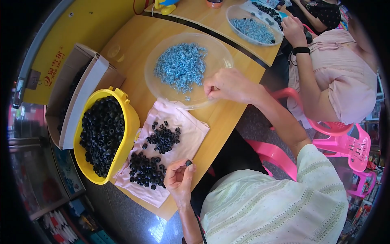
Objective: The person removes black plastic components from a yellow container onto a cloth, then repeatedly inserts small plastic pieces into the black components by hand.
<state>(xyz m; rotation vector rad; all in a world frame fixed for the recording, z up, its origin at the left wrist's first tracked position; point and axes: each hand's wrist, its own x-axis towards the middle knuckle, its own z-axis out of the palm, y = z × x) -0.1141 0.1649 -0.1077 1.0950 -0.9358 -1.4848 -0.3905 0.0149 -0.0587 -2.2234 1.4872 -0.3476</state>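
Between the thumb and fingers of my left hand is a small round black plastic piece, held above the near edge of a pink cloth. On that cloth lie two heaps of small black parts: a heap of round black pieces with holes beside my left hand, and a heap of smaller black pieces farther off. My right hand is closed in a pinch over the rim of a clear round tray; anything in its fingertips is too small to make out. Bluish metal springs are piled in the tray.
At the left, a yellow tub full of black pieces stands by an open cardboard box. A co-worker in pink sits at the far right, near another tray of springs. Pink plastic chairs stand beside the wooden table.
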